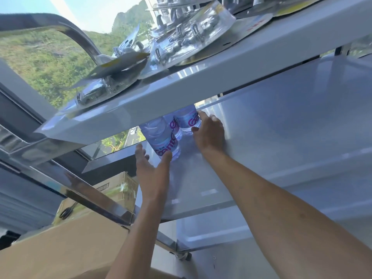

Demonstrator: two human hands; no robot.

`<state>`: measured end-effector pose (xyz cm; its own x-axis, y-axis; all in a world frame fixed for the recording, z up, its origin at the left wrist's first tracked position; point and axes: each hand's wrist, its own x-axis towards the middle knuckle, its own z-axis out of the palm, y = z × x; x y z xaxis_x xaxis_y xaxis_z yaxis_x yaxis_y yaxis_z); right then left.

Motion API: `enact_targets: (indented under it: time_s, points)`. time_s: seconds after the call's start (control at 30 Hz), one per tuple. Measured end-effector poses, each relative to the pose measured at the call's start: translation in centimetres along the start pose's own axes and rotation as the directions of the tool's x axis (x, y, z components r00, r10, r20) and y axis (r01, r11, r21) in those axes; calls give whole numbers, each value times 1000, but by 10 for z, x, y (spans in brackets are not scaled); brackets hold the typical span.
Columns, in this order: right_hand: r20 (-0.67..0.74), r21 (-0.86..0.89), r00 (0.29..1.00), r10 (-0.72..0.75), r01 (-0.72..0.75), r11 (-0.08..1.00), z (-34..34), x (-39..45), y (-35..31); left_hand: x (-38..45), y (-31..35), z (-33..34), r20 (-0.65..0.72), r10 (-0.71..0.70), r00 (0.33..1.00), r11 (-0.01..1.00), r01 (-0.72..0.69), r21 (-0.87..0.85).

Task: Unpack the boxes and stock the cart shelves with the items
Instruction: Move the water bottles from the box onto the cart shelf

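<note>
1. Bottles of water with pink lettering stand on the middle shelf (271, 137) of the cart, at its far left corner.
2. Nearest bottle (165, 146) has the left hand (150, 168) at its 6 o'clock; spread, relaxed fingers (138, 153), thumb touching the bottle's base.
3. Right hand (209, 133) lies at 3 o'clock of the farther bottle (188, 121), fingers loosely bent against its side.
4. Blister packs (193, 39) cover the top shelf (181, 93).
5. Cardboard boxes (118, 188) sit lower left.
</note>
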<state>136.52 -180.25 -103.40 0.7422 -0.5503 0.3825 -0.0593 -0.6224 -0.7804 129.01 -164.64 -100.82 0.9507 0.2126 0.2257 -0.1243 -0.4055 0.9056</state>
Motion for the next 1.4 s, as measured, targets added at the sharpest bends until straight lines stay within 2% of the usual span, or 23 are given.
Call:
enact_targets:
  time_s: [0.1, 0.2, 0.3, 0.4, 0.47, 0.53, 0.63, 0.7, 0.8, 0.93, 1.03, 1.17, 1.3, 1.4]
  points:
    - [-31, -155, 998, -52, 46, 987, 0, -3, -4, -27, 0, -14, -54, 100, 993, 994, -97, 59]
    - [23, -254, 999, -24, 29, 967, -3, -10, -12, -47, -3, -29, -93, 156, 983, 981, -143, 133]
    - [-24, -159, 998, 62, -65, 985, -14, -28, -32, -57, 1, -45, -120, 175, 977, 975, -156, 157]
    - [21, -92, 999, 36, -34, 995, -32, -64, -50, -72, 9, -56, -154, 153, 976, 975, -124, 184]
    - [66, -9, 992, 103, -103, 995, -52, -91, -57, -84, 13, -62, -174, 160, 972, 967, -119, 224]
    - [88, 55, 982, 165, -170, 984, -72, -122, -62, -97, 12, -69, -220, 124, 968, 971, -72, 230]
    - [123, 116, 976, 178, -192, 974, -97, -162, -76, -124, 8, -85, -345, 73, 936, 969, 15, 245]
    - [147, 175, 977, 152, -177, 968, -108, -178, -86, -142, 11, -99, -403, 43, 914, 963, 70, 262]
    - [190, 308, 976, 109, -165, 937, -122, -197, -103, -158, 17, -131, -454, -86, 887, 936, 227, 267]
    - [238, 344, 970, -56, -30, 939, -132, -232, -135, -172, 21, -189, -456, -145, 878, 836, 355, 418]
    - [327, 335, 922, -206, 90, 938, -126, -263, -158, -187, 12, -239, -482, -195, 854, 755, 445, 482]
    - [414, 315, 838, -355, 234, 920, -108, -303, -192, -205, -11, -300, -504, -350, 790, 626, 597, 501]
    - [587, 229, 780, -218, 99, 968, -71, -330, -221, -215, -45, -335, -473, -471, 745, 525, 667, 528]
    - [756, 106, 641, -132, 79, 991, -29, -350, -231, -207, -75, -346, -400, -526, 750, 506, 654, 562]
